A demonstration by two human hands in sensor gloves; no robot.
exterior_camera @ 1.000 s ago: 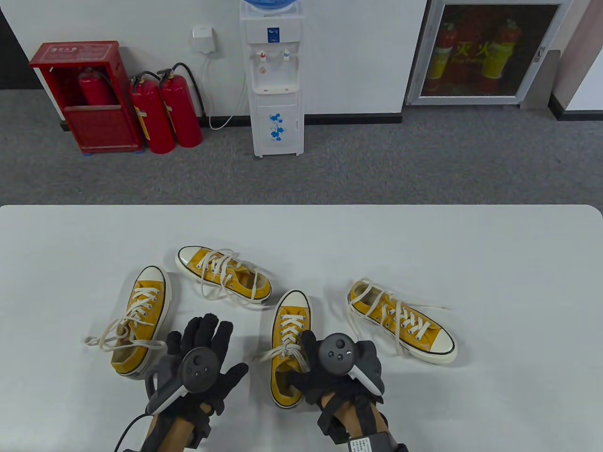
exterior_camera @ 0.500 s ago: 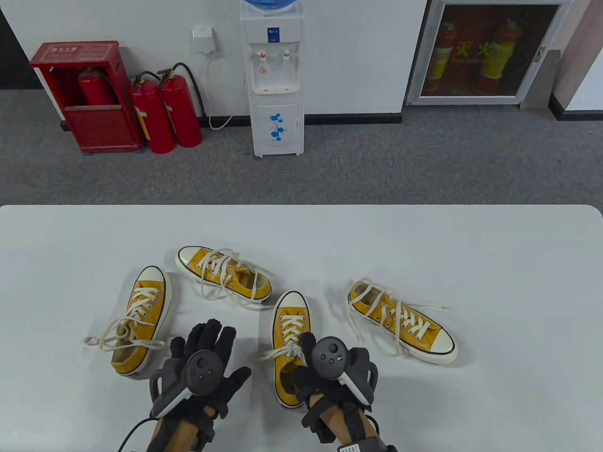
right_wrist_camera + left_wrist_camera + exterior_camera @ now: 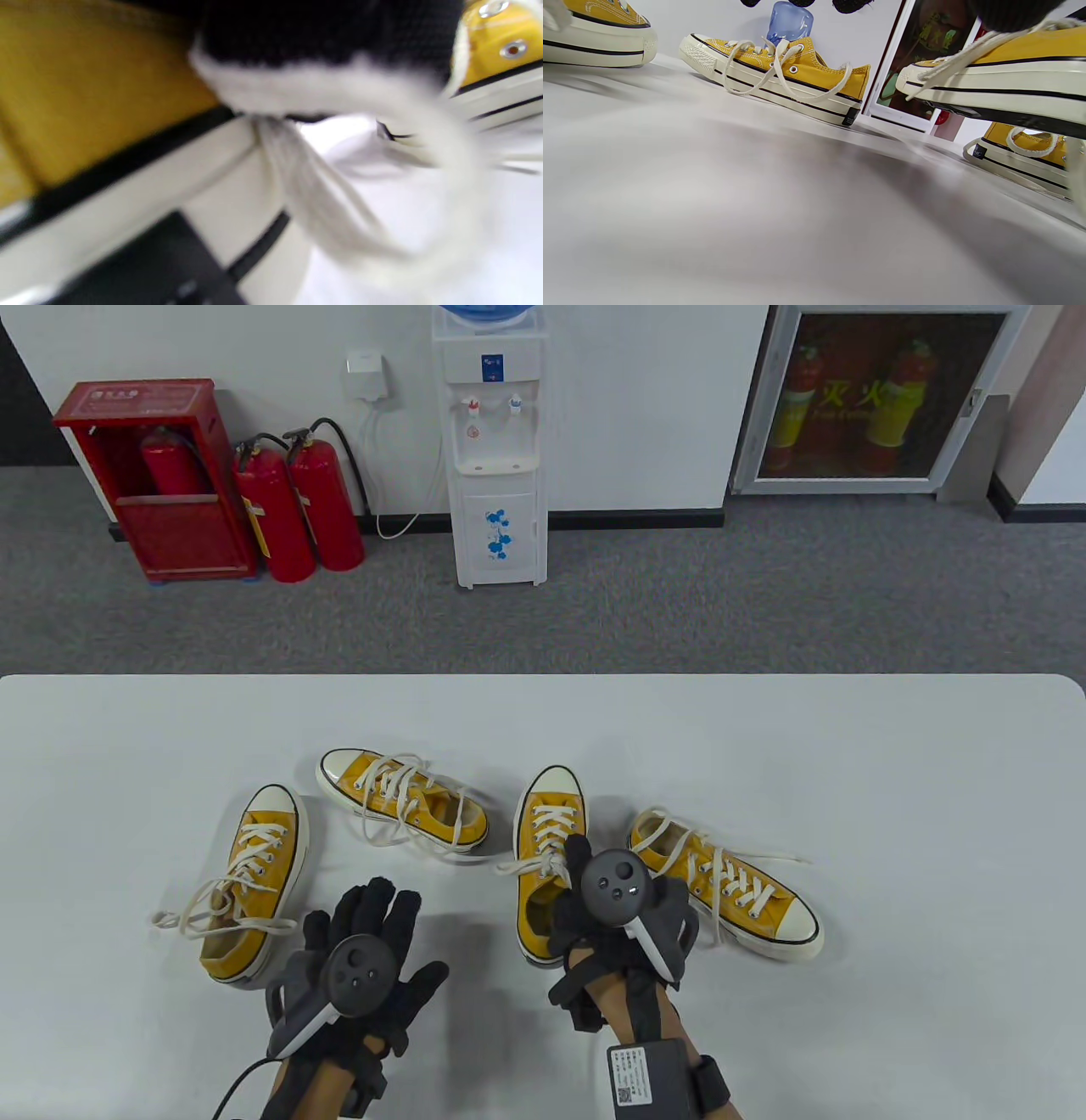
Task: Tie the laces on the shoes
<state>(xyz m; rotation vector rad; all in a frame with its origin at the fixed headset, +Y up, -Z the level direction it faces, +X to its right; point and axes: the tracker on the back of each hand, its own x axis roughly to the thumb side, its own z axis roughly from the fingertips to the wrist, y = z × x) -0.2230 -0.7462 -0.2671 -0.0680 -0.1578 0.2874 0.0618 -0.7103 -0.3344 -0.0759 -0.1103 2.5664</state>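
Note:
Several yellow canvas shoes with loose white laces lie on the white table (image 3: 848, 780). My right hand (image 3: 585, 899) grips the middle shoe (image 3: 550, 819) at its heel end, and that shoe (image 3: 1009, 80) hangs tilted above the table. In the blurred right wrist view the glove (image 3: 331, 29) sits on the shoe's heel (image 3: 106, 127), with a lace (image 3: 322, 203) dangling. My left hand (image 3: 369, 929) is flat and spread over the table, holding nothing, beside the left shoe (image 3: 254, 874).
Another shoe (image 3: 403, 802) lies on its side behind my left hand. A fourth shoe (image 3: 730, 886) lies just right of the held one, its laces trailing on the table. Beyond the table's far edge are a water dispenser (image 3: 496, 449) and fire extinguishers (image 3: 297, 509).
My right hand has carried the middle shoe away from me and a little to the right, lifting it off the table. My left hand has barely moved.

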